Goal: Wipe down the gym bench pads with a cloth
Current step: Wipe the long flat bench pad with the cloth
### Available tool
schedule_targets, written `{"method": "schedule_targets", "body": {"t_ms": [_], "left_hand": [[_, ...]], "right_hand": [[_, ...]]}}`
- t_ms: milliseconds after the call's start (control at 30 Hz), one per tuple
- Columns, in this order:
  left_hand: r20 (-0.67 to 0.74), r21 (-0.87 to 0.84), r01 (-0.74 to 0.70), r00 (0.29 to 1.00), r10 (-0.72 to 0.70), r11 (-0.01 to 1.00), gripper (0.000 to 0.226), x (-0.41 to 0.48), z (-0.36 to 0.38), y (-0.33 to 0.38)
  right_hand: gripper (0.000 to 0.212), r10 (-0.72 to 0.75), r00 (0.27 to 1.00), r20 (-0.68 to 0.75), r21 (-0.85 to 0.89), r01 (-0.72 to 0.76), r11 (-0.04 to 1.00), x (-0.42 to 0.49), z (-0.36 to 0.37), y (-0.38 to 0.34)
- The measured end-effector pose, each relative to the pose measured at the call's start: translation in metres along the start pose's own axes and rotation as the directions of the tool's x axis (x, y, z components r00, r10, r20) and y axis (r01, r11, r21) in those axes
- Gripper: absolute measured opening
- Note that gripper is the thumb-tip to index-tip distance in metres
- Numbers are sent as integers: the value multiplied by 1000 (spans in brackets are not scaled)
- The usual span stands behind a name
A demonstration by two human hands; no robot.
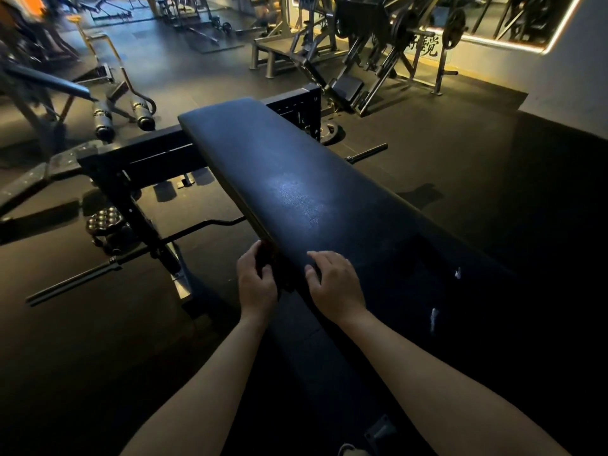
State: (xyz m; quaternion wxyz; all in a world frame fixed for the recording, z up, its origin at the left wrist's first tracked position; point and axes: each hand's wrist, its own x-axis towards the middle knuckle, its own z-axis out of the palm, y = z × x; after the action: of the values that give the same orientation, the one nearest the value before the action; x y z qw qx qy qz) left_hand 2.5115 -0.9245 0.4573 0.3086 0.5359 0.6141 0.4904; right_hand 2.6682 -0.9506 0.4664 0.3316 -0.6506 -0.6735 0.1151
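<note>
head view: the left hand sits at the side edge of the bench pad, its fingers curled round a dark cloth that hangs over that edge. the cloth is so dim that its outline is hard to make out. it lies just to the right of the left hand, between the two hands. the right hand rests on top of the pad close by, knuckles up, fingers bent, with the fingertips touching the upholstery. whether it grips part of the cloth or merely presses on the pad cannot be told.

the long black pad runs away from both hands, with a pale sheen on its surface beyond the fingertips. left of the left hand a barbell lies on the dark rubber floor. past it stands the black bench frame, and further off are two foam rollers. well beyond the right hand a weight plate lies on the floor, with a plate-loaded machine far behind.
</note>
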Motion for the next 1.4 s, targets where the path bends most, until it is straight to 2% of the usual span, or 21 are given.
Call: {"method": "schedule_targets", "body": {"t_ms": [100, 200, 367, 533, 600, 667, 733, 800, 867, 1167, 1333, 1400], "left_hand": [[139, 56, 79, 987, -86, 995, 51, 16, 20, -3], [122, 158, 126, 982, -146, 979, 39, 22, 36, 5], [139, 246, -115, 987, 82, 962, 30, 4, 32, 0], [172, 174, -230, 964, 201, 958, 30, -24, 28, -10], [147, 130, -219, 969, 200, 967, 32, -14, 24, -14], [84, 100, -149, 987, 140, 984, 36, 1, 23, -12], [71, 158, -93, 994, 83, 983, 39, 12, 28, -6], [120, 262, -70, 992, 39, 963, 36, 13, 36, 3], [140, 295, -58, 990, 17, 954, 32, 10, 38, 9], [227, 173, -201, 961, 160, 964, 27, -56, 28, -5], [48, 133, -209, 978, 205, 969, 29, -26, 27, 15], [43, 166, -209, 978, 204, 964, 33, -3, 30, 24]], "right_hand": [[38, -40, 999, 21, -65, 42, 997, 1, 5, -2], [37, -12, 1000, 2, -38, 12, 999, 2, 6, -1], [34, 11, 1000, -4, -5, -11, 1000, 1, 3, -5], [22, -22, 1000, -14, 14, 23, 1000, 0, 1, -6], [22, -29, 999, -21, 6, 29, 1000, 0, 2, -4], [26, -17, 1000, -19, 13, 17, 1000, 1, 3, -3], [28, -21, 1000, -18, 6, 21, 1000, 1, 3, -3], [29, -28, 1000, -13, 3, 28, 1000, 1, 3, -4], [28, -31, 999, -8, 14, 31, 999, 0, 2, -5], [11, 63, 993, -103, 63, -57, 996, -25, -12, 3], [11, 65, 991, -118, 109, -53, 993, -21, -11, 4], [15, 85, 988, -132, 144, -66, 987, -17, -9, 5]]}}
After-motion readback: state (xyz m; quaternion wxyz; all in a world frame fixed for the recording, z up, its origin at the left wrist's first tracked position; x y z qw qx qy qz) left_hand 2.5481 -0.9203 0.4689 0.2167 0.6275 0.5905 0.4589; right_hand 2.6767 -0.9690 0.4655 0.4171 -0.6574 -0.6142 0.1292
